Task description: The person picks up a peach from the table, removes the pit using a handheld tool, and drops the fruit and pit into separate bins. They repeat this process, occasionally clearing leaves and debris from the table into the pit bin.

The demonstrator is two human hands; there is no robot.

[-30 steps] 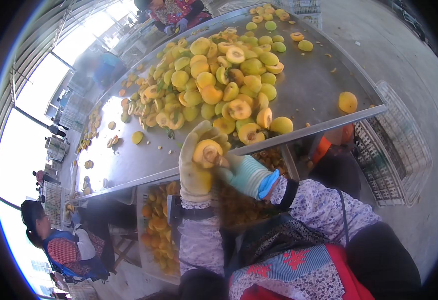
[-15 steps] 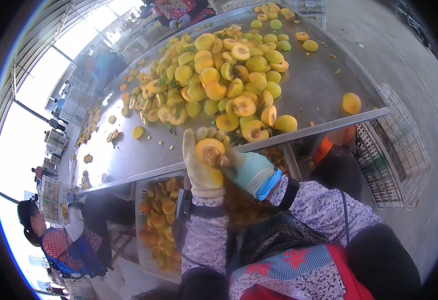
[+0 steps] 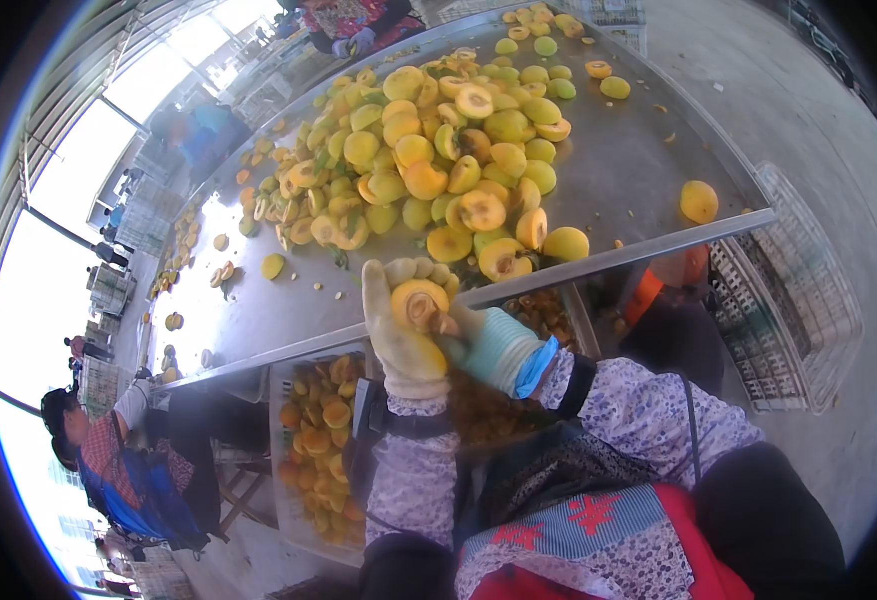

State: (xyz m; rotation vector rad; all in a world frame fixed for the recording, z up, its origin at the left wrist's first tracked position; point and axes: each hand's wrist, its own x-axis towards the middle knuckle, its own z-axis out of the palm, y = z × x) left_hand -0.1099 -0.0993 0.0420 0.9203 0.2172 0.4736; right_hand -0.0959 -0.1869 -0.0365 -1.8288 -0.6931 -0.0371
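My left hand (image 3: 403, 340), in a pale glove stained yellow, is wrapped round a halved yellow fruit (image 3: 418, 304) with its cut face up. My right hand (image 3: 488, 345), in a green and white glove, is closed at the fruit's right side; its fingertips are blurred, and what they hold, if anything, cannot be made out. Both hands are at the near edge of the metal table (image 3: 618, 200). Beyond them lies a large heap of whole and halved yellow fruit (image 3: 408, 150).
Below the table edge, a crate of orange fruit halves (image 3: 323, 430) stands left of my arms. White plastic crates (image 3: 788, 300) are at the right. A co-worker (image 3: 128, 460) sits at the left; another person's hands (image 3: 353, 43) are at the far edge.
My left hand has shifted slightly and still holds the fruit half, with my right hand beside it. The co-worker at the left has stretched an arm towards the table.
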